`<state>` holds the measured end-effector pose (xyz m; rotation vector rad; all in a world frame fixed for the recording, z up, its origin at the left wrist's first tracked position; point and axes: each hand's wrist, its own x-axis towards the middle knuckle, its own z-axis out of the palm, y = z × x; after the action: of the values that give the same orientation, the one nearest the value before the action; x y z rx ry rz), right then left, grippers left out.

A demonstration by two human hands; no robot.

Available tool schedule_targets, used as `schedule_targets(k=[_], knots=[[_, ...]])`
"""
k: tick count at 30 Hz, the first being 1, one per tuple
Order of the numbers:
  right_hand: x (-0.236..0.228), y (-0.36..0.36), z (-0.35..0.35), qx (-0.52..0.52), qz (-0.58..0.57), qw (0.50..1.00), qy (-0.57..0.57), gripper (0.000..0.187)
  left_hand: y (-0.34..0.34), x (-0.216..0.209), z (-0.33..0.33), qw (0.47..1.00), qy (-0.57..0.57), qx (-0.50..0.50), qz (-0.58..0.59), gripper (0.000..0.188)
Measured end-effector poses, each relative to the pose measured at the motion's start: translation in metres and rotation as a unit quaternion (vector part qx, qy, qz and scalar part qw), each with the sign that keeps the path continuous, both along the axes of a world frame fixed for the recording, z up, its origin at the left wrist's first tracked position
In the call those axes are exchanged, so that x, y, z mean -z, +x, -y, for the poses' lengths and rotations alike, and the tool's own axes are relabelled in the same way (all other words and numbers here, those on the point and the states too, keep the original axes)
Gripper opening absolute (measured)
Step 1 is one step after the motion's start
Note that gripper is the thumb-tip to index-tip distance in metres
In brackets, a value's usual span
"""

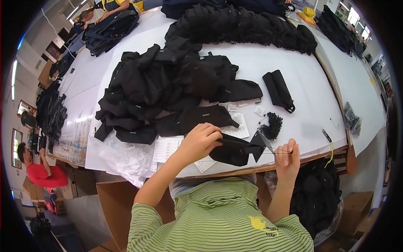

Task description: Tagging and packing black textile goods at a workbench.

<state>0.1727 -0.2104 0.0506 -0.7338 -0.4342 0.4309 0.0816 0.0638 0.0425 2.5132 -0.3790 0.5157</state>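
Note:
My left hand (pixel 200 142) is closed on one end of a black fabric pouch (pixel 230 152) at the table's front edge. A dark triangular tag (pixel 259 144) hangs at the pouch's right end. Thin dark cord runs from there to my right hand (pixel 287 158), whose fingers pinch it. Just beyond, a small heap of black looped cords (pixel 273 125) lies on the table. A large pile of similar black pouches (pixel 147 84) spreads out beyond my left hand. One folded black pouch (pixel 278 90) lies apart, farther right.
Thread snips (pixel 326 135) on a yellow-green cord lie at the right. Printed paper sheets (pixel 167 148) and a clear plastic bag (pixel 128 161) rest at the front left. A long row of black pouches (pixel 239 26) stands at the back. Other people work at the left.

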Motion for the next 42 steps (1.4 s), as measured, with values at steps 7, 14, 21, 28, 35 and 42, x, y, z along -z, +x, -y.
schedule_targets(k=[7,14,21,28,35,42], knots=[[0.001,0.005,0.009,-0.01,-0.064,0.998,0.019,0.03,-0.055,-0.041,0.013,0.973,-0.132,-0.017,-0.188,0.017],[0.003,0.006,-0.011,-0.047,-0.041,0.998,0.026,0.032,-0.088,-0.024,0.014,0.879,-0.276,0.024,-0.387,0.023],[0.008,0.007,-0.004,-0.036,-0.045,0.998,-0.011,0.034,-0.104,0.002,0.039,0.91,-0.264,-0.011,-0.32,0.029],[0.008,0.001,0.005,0.018,-0.021,0.999,-0.029,0.035,-0.096,-0.001,0.043,0.88,-0.302,-0.028,-0.365,0.03],[-0.005,-0.001,0.001,0.019,0.034,0.997,-0.07,0.033,-0.088,0.003,0.04,0.856,-0.325,-0.086,-0.392,0.026],[0.0,-0.007,0.009,0.037,0.013,0.993,-0.11,0.025,-0.083,0.007,0.041,0.847,-0.318,-0.096,-0.414,0.024]])
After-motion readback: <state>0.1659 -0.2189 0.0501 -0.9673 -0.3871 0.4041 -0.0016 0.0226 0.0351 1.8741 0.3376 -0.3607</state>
